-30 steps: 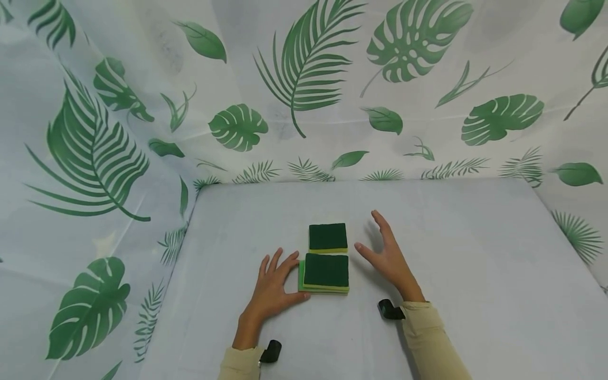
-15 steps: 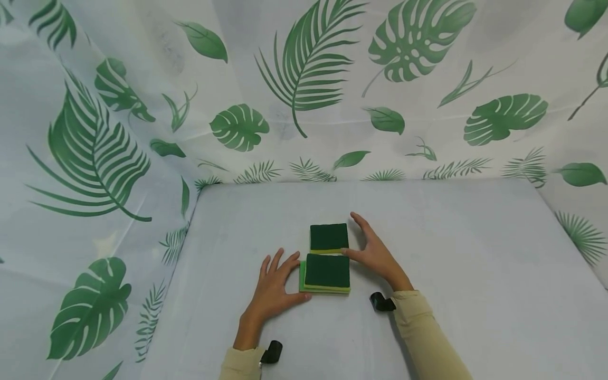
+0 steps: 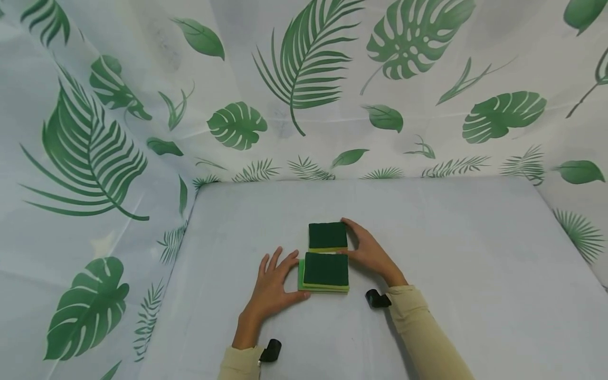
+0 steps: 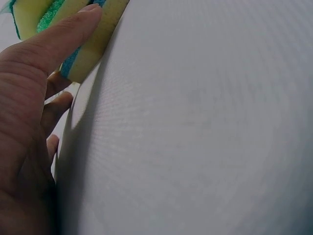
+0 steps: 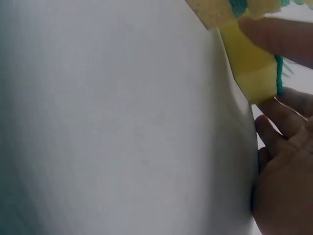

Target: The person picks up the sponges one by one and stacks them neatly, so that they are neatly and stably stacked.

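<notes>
In the head view, a dark green and yellow scrub sponge point(image 3: 328, 236) lies at the back. My right hand point(image 3: 371, 254) grips its right end, index finger at the far edge and thumb at the near edge. Just in front is a stack of sponges point(image 3: 326, 270), its top one dark green, with a lighter green layer jutting out at the left. My left hand point(image 3: 273, 287) holds this stack's left end, thumb along the near side. The left wrist view shows that thumb over the yellow, blue and green layers point(image 4: 90, 54). In the right wrist view, my thumb touches the yellow sponge point(image 5: 252, 61).
A white-covered table point(image 3: 475, 253) lies under the sponges. Behind it and at both sides hangs a white leaf-print curtain point(image 3: 332, 142). A small black device point(image 3: 271, 351) sits at the left wrist, another black device point(image 3: 377, 299) at the right.
My right hand has moved left from beside the back sponge and now has its thumb and finger around the right end. My left hand and the sponges have stayed in place.
</notes>
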### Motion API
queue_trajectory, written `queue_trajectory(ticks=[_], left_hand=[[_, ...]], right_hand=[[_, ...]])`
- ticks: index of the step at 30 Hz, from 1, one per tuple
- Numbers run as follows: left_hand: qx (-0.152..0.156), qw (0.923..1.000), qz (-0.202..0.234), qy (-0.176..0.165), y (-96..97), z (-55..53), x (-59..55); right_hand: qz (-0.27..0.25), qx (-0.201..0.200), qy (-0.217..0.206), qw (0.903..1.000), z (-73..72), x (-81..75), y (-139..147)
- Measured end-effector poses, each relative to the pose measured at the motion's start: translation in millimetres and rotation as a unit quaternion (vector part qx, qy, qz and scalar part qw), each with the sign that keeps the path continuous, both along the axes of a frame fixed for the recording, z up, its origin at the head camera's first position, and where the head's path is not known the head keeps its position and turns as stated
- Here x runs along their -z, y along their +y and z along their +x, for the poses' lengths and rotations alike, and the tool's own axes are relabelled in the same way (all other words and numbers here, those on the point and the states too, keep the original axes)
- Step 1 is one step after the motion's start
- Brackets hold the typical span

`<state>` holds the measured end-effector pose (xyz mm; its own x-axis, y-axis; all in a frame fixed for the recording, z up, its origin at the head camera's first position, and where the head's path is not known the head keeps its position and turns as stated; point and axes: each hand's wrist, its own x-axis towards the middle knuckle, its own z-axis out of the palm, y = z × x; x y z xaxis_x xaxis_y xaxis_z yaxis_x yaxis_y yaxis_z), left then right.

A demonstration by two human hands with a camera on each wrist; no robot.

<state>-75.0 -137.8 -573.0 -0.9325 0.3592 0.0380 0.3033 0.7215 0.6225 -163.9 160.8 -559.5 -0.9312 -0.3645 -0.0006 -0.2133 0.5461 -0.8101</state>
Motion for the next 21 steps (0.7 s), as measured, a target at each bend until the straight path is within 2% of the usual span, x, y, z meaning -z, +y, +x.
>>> queue_trajectory(ticks=[13,21], left_hand=[[-0.003,1.0,-0.004,-0.003,0.8,-0.7,-0.2],[-0.006,0.9999,-0.005,-0.008,1.3,-0.1,0.3]], right_hand=[[-0.004,0.046,-0.029,0.9985,2.1,0.5,-0.8],[-0.043,0.052,-0.043,0.9968,4.0,1.9,5.5]])
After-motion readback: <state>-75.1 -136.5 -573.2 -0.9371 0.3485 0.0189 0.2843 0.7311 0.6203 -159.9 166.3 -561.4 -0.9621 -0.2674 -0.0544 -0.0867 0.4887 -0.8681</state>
